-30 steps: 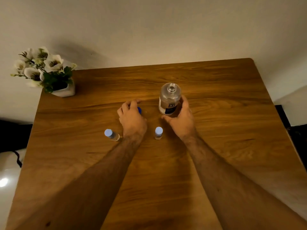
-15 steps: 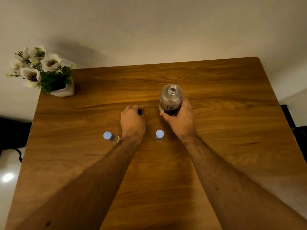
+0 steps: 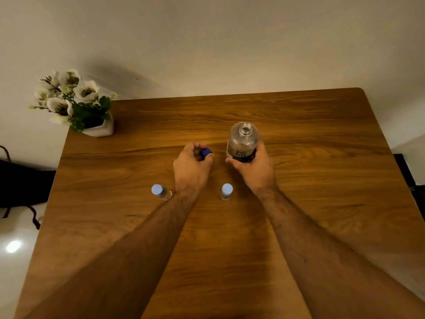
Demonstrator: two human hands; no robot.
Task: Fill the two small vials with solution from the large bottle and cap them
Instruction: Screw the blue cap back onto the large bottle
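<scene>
A person's right hand [image 3: 254, 168] wraps around the lower body of a large clear plastic bottle [image 3: 242, 143], thumb on one side and fingers curled round the other, as it stands upright and uncapped on a wooden table [image 3: 322, 180]. The bottle is round-shouldered with a short open neck, and its white-and-dark-blue label carries lettering that appears to read "re-nu"; the smaller print above it is too fine to make out. The left hand [image 3: 190, 168], just beside the bottle, pinches a small dark blue screw cap [image 3: 205, 153] between curled fingers and thumb. Two small clear vials sit nearer the person, each topped with a pale blue round cap: the left vial [image 3: 161, 192] lies tilted beside the left wrist, while the right vial [image 3: 226, 191] stands upright between the two forearms. The tabletop is smooth, warm brown, with long streaked grain and a rounded far corner. At its far left corner stands a white ceramic pot [image 3: 101, 130] of white flowers [image 3: 66, 93] with dark centres and green leaves, set against a plain cream wall [image 3: 230, 42].
</scene>
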